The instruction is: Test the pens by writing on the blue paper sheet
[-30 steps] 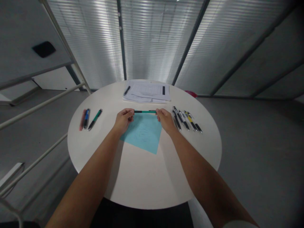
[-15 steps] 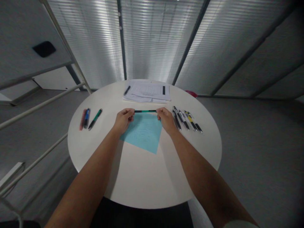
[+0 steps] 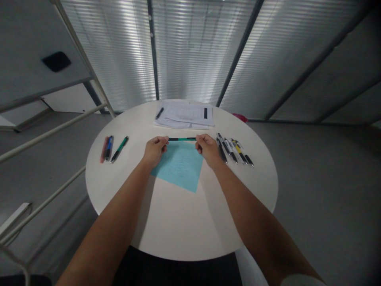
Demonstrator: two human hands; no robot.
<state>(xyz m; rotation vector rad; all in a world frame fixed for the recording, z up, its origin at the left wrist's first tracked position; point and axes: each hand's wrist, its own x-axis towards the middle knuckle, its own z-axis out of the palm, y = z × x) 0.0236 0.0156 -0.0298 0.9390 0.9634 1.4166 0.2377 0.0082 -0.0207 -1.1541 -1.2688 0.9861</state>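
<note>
A green pen with black parts point(image 3: 182, 139) is stretched level between my two hands, above the far edge of a light blue sheet of paper point(image 3: 180, 167). My left hand point(image 3: 155, 151) pinches its left end, which has a black grip. At the other end, the fingers of my right hand point(image 3: 207, 149) are closed on the pen; both tips are hidden by fingers. Faint handwriting shows on the blue sheet, which lies askew on the white round table point(image 3: 184, 230).
Left of my hands lie a green pen point(image 3: 119, 149), a blue pen point(image 3: 109, 148) and a reddish pen point(image 3: 104, 149). Several black, white and yellow pens point(image 3: 235, 150) lie to the right. A stack of papers point(image 3: 186, 115) with a dark pen point(image 3: 159, 113) sits at the far edge.
The pen appears slightly turned about its length, its dark clip now showing more clearly near my right hand. Both hands stay in nearly the same place.
</note>
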